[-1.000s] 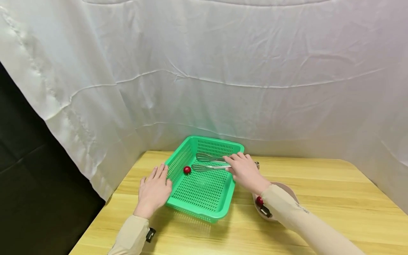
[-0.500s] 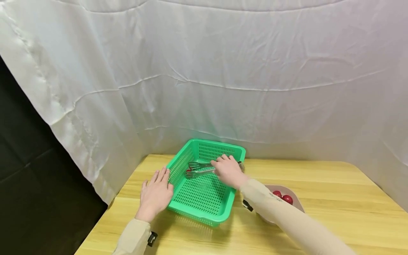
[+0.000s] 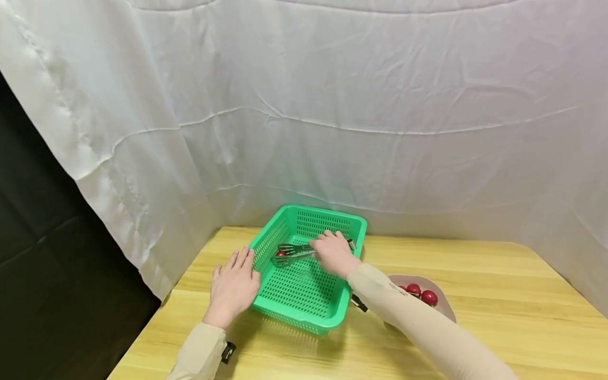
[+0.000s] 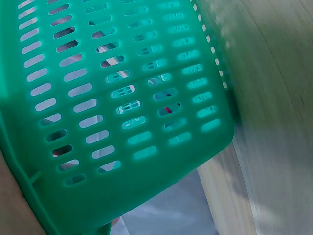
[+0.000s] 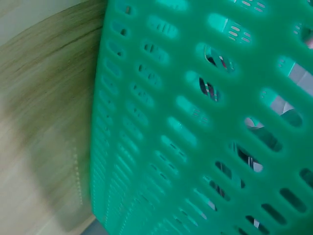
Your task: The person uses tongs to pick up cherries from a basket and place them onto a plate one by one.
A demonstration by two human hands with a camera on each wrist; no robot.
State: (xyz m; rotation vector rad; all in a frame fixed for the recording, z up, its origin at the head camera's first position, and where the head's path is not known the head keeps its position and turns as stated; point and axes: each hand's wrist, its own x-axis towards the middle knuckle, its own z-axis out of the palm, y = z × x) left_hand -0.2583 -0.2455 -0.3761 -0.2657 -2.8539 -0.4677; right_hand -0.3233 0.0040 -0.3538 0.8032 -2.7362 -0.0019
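Note:
My right hand grips metal tongs inside a green perforated basket. The slotted tong heads stand either side of a small round red item, perhaps a radish, near the basket's left wall; whether they touch it I cannot tell. My left hand rests on the left rim with fingers straight. In the left wrist view, the slotted basket wall fills most of the picture, and a red speck shows through one slot. The right wrist view holds mostly basket wall, with the hand hidden.
A pinkish bowl with several red round items stands right of the basket, partly behind my right forearm. The wooden table carries both. A pale curtain hangs close behind the basket.
My right hand has moved left and slightly down over the basket with the tongs. The tong heads have come closer together around the red item. My left hand stays on the rim.

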